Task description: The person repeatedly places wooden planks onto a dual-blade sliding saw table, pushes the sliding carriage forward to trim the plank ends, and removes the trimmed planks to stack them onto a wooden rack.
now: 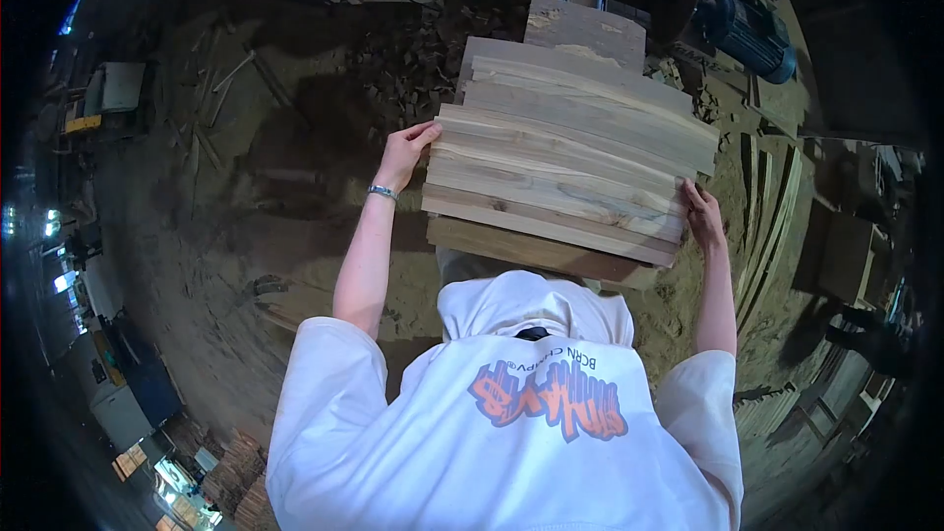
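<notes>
A stack of pale wooden boards (560, 162) lies crosswise in front of me, its long pieces side by side and slightly stepped at the ends. My left hand (411, 149) pinches the left end of a board between thumb and fingers. At the opposite end, my right hand (702, 211) has its fingers curled against the board ends. Which single board each hand grips is hard to tell. Below the near edge, a darker wooden piece (541, 249) shows. Another wooden panel (587, 31) sits beyond the stack.
A blue-green motor (752, 37) stands at the upper right, beside a dark round part. Wood scraps (423, 64) lie behind the stack on the left. Long thin strips (772, 226) lie to the right. A white cloth hood (531, 303) is just below the boards.
</notes>
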{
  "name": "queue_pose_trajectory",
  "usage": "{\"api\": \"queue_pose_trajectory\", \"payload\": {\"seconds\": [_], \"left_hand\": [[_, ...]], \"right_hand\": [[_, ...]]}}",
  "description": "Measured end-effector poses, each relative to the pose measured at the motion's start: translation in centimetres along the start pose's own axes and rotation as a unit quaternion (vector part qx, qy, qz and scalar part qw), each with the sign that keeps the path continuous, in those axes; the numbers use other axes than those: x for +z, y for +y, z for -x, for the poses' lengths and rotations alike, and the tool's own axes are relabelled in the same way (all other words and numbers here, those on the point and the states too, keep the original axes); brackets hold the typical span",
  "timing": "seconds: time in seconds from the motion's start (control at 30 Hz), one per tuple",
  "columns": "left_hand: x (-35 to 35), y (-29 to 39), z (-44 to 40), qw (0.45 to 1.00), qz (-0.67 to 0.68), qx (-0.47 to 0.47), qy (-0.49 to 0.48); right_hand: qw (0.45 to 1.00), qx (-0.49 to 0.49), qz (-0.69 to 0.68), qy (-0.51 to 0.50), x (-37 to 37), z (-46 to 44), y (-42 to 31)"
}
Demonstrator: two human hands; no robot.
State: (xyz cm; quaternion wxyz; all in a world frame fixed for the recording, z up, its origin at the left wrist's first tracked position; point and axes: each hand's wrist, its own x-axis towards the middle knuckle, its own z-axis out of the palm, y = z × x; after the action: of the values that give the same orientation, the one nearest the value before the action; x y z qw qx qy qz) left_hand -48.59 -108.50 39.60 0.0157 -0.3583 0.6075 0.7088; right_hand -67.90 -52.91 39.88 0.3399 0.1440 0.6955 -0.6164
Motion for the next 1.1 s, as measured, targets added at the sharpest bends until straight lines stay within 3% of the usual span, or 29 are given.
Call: {"api": "queue_pose_trajectory", "payload": {"seconds": [0.2, 0.4, 0.5, 0.57, 0.7, 0.8, 1.1], "left_hand": [[-0.2, 2.0, -1.4, 0.990, 0.087, -0.071, -0.079], [0.0, 1.9, -4.4, 0.992, 0.065, -0.070, -0.085], [-0.1, 2.6, -4.4, 0.992, 0.054, -0.079, -0.088], [0.5, 3.1, -4.1, 0.994, 0.031, -0.078, -0.067], [0.6, 3.1, -4.1, 0.994, -0.097, 0.047, -0.026], [0.7, 3.2, -3.7, 0.992, -0.118, 0.041, -0.004], [0.3, 3.7, -4.3, 0.995, 0.061, -0.067, -0.049]], "right_hand": [[0.997, -0.022, -0.059, -0.049, 0.4, 0.0, -0.1], [0.990, 0.096, -0.080, -0.061, -1.2, -0.8, 0.0], [0.983, 0.055, -0.176, -0.022, -2.5, -1.2, -2.5], [0.990, 0.001, -0.139, 0.002, -3.6, -2.7, -2.2], [0.995, -0.018, -0.093, -0.022, -3.0, -3.6, -3.1], [0.995, 0.001, -0.080, -0.057, -2.9, -4.9, -2.8], [0.992, 0.030, -0.112, -0.055, -1.5, -4.8, -2.7]]}}
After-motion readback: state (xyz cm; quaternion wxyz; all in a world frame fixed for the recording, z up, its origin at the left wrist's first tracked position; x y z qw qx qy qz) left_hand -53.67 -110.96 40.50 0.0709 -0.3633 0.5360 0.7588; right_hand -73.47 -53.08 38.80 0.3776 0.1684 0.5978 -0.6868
